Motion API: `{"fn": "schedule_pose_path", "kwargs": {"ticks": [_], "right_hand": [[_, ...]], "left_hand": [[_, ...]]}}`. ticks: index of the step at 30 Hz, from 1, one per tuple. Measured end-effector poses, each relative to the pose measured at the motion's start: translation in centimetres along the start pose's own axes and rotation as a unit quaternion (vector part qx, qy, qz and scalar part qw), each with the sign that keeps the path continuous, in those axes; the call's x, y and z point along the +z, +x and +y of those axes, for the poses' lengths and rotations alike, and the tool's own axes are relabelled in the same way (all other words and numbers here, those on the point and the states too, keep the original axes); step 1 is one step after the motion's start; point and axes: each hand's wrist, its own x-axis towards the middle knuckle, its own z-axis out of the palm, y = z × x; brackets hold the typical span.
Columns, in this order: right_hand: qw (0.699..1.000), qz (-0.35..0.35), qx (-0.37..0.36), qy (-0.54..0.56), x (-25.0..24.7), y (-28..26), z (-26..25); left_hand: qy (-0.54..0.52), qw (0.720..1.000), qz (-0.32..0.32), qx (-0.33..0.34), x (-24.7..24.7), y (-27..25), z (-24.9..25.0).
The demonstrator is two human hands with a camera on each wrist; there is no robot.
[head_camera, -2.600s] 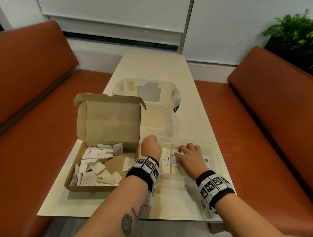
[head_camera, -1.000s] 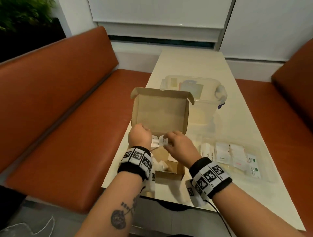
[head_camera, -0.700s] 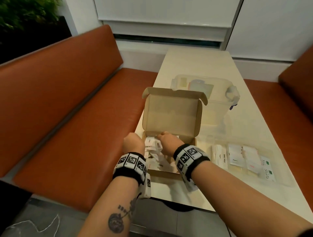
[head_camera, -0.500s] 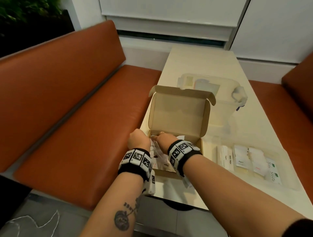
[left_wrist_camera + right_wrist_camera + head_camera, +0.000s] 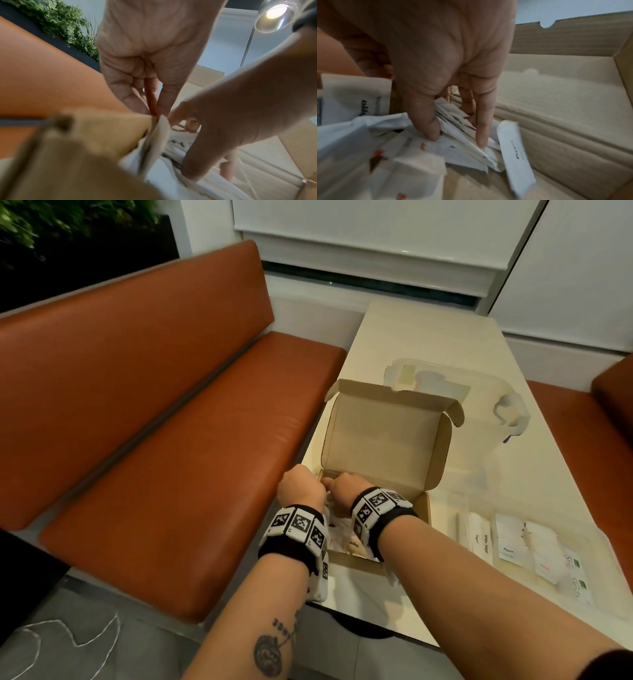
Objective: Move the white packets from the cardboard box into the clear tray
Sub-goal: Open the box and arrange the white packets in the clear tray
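The open cardboard box (image 5: 383,440) stands on the table with its lid upright, and white packets (image 5: 346,539) lie piled inside. Both hands reach into its left rear corner. My left hand (image 5: 301,484) is at the left wall, its fingertips (image 5: 154,113) pinching the top of a white packet (image 5: 159,135) that stands against that wall. My right hand (image 5: 346,486) is beside it; thumb and forefinger (image 5: 455,136) grip a sheaf of white packets (image 5: 462,146). To the right of the box is the clear tray (image 5: 447,508), which holds several packets (image 5: 510,537) in a row.
A clear lidded container (image 5: 479,412) stands just behind the box and tray. An orange bench (image 5: 171,440) runs along the table's left side, another (image 5: 582,422) on the right. The table's near edge (image 5: 359,607) is close below the box. A plant (image 5: 51,220) sits far left.
Both hands left the tray and went into the box. Over the last second my right hand slid left to the rear left corner, next to the left hand, as the head turned left.
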Motion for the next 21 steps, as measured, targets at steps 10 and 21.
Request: {"fn": "schedule_pose_path", "kwargs": {"ticks": [10,21], "right_hand": [[0.998,0.043,0.032,0.028,-1.0,-0.8,1.3],[0.926,0.257,0.075,0.267,-1.8,-7.4,6.5]], "left_hand": [[-0.003,1.0,-0.01,-0.013,0.0,0.1,0.0],[-0.201,0.976,0.038,0.079,0.5,-3.3,4.2]]}}
